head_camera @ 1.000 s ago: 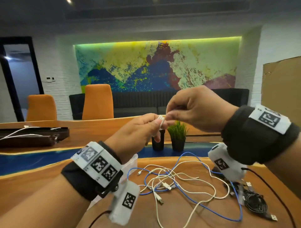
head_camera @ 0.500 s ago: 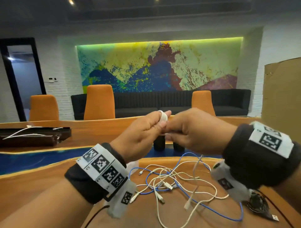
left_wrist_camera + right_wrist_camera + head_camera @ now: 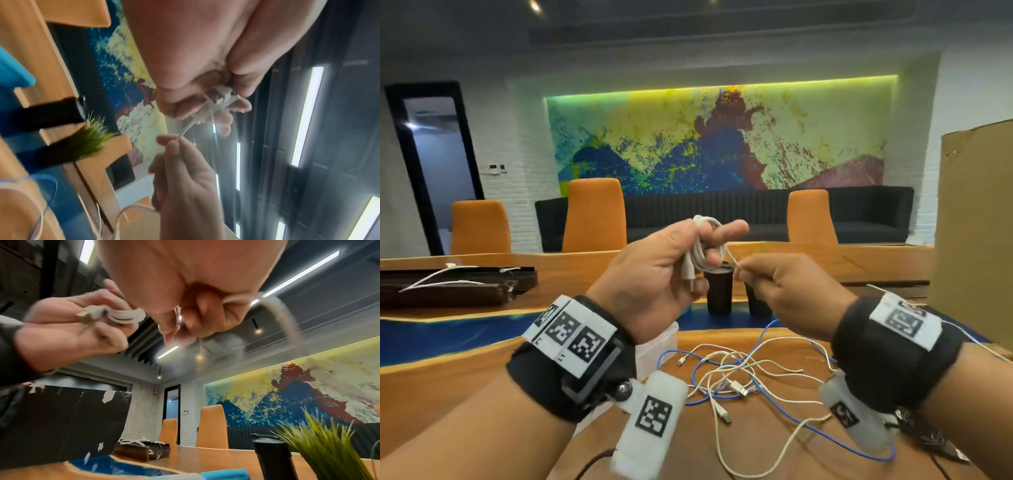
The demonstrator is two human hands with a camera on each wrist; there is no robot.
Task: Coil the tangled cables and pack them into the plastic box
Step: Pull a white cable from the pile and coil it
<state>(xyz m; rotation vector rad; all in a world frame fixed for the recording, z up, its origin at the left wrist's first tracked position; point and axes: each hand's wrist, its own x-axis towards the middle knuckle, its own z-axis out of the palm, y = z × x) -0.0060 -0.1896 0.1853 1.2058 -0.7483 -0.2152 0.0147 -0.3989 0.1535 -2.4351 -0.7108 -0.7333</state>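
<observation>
Long wooden table (image 3: 825,445) with a blue resin band running across it. Orange chairs (image 3: 594,216) and a dark sofa (image 3: 859,212) behind, under a lit abstract mural (image 3: 722,137).

Left hand (image 3: 654,274), raised over the table, curled round a coiled white cable (image 3: 697,255). Right hand (image 3: 787,291) pinches that cable's loose end just beside the coil.

On the wood below: a tangle of white and blue cables (image 3: 739,380). Plastic box (image 3: 657,346) sits at its left, mostly hidden by the left wrist.

Two dark cups (image 3: 719,291) farther back.
</observation>
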